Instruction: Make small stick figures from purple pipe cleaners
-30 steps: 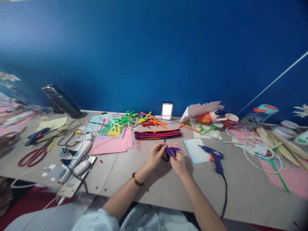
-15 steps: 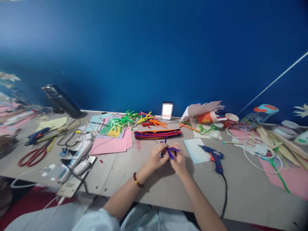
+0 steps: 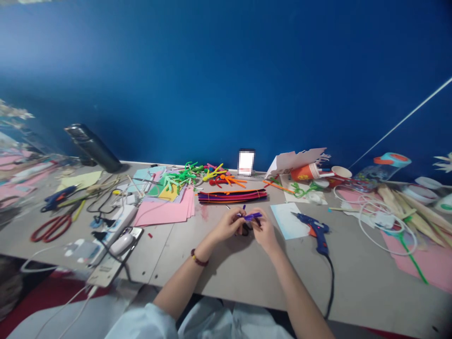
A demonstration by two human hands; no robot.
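Purple pipe cleaner (image 3: 253, 216) is pinched between the two hands at the middle of the worktop (image 3: 219, 273), its bent lengths poking out above the fingers. The left hand (image 3: 229, 225) and the right hand (image 3: 265, 234) are close together, their fingertips meeting around it and closed on it. Tucked under the fingers, a black looped piece (image 3: 246, 230) sits between the hands, too hidden to name. A beaded bracelet (image 3: 198, 258) circles the left wrist.

Just beyond the hands lies a flat bundle of striped pipe cleaners (image 3: 232, 196) in purple, black and orange. To the right, a pale blue card (image 3: 288, 221) lies beside a blue and orange hot glue gun (image 3: 315, 234), which trails a black cord (image 3: 331, 282) over the worktop's front edge. To the left, a stack of pink paper (image 3: 163, 210) overlaps other coloured sheets, with a heap of twisted green, yellow and orange pipe-cleaner shapes (image 3: 183, 176) behind it. Farther left sit a power strip (image 3: 120, 225) and red-handled scissors (image 3: 51, 229). A dark flask (image 3: 93, 148) lies on its side against the blue wall (image 3: 176, 84), and an orange paper cup (image 3: 303, 172) lies tipped over at the back right.
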